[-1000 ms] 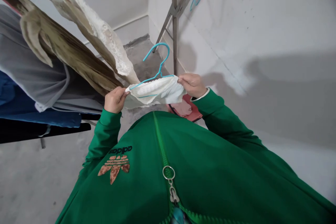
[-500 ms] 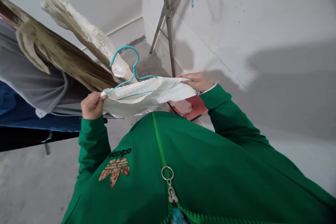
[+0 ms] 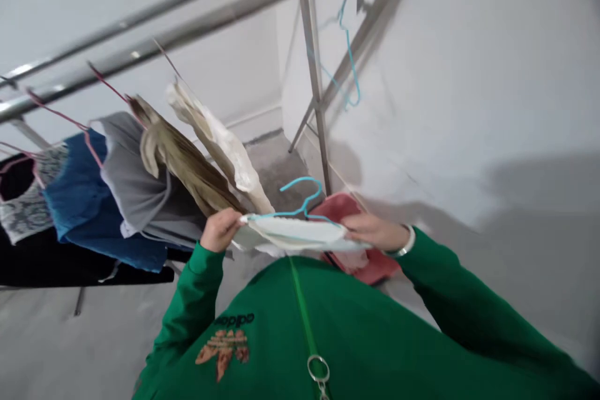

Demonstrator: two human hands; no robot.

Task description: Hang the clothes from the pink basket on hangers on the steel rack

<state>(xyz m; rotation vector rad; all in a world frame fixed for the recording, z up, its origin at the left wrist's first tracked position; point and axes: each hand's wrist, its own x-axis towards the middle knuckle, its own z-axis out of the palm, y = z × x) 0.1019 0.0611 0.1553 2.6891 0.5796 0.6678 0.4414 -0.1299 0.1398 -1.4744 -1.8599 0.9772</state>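
Both my hands hold a white lacy garment (image 3: 295,234) out in front of my chest, with my left hand (image 3: 219,230) at its left end and my right hand (image 3: 377,232) at its right end. A light blue wire hanger (image 3: 304,195) sits inside the garment, its hook sticking up past the top edge. Below my right hand lies a red-pink item (image 3: 344,208), partly hidden by the garment and my sleeve. I wear a green zip jacket (image 3: 300,319).
A metal drying rack (image 3: 140,31) runs overhead at the left, with several garments on pink hangers, including a grey top (image 3: 134,175) and a blue one (image 3: 89,200). Another blue hanger (image 3: 349,56) hangs by the wall at the right. The floor is concrete.
The view has tilted upward, showing the rack's rails. The garment now lies flatter and narrower over the hanger, and my hands have moved up in the picture.
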